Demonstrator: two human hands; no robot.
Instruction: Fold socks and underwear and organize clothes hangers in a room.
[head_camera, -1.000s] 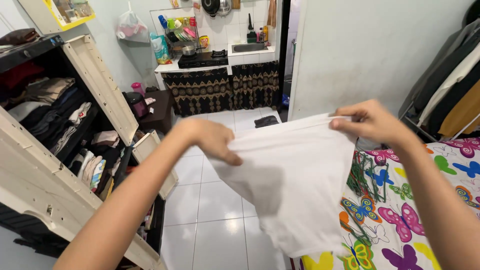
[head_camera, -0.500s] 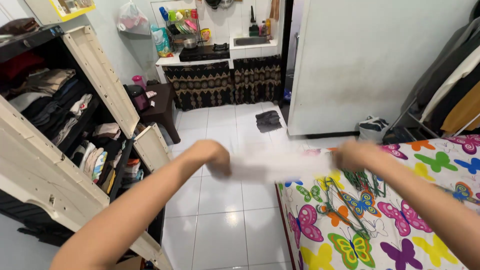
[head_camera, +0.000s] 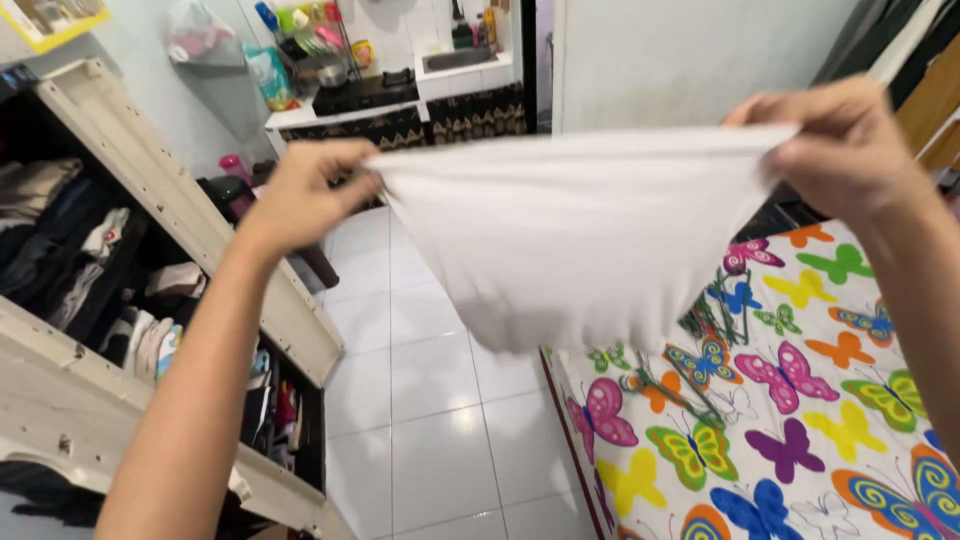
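**Two hands stretch a white cloth out in the air**

Pinched at both top corners, a white cloth hangs spread between the person's two raised hands. On one side the left hand has its fingers closed tight over the corner; on the other the right hand grips the opposite corner the same way, thumb pressed against curled fingers. Both arms reach forward and slightly up.

Half a second ago the hands were lower and closer together, and the cloth was a blurred, bunched strip between them. Now they are higher and wider apart, and the top edge is pulled into a straight line. This looks like the end of a shake, leaving the fabric opened out and easier to fold or lay flat.

The cloth is plain white, thin and soft. It sags below the taut top edge and narrows toward a loose, rounded bottom, with faint creases near the lower hem. It touches nothing but the hands.

Below and to the right lies a bed sheet printed with bright butterflies, with a tangle of green wire hangers resting on it. White floor tiles run beneath the cloth. To the left stands an open wardrobe stuffed with folded clothes. Farther back, past the cloth, is a small kitchen counter with a stove and a dish rack.
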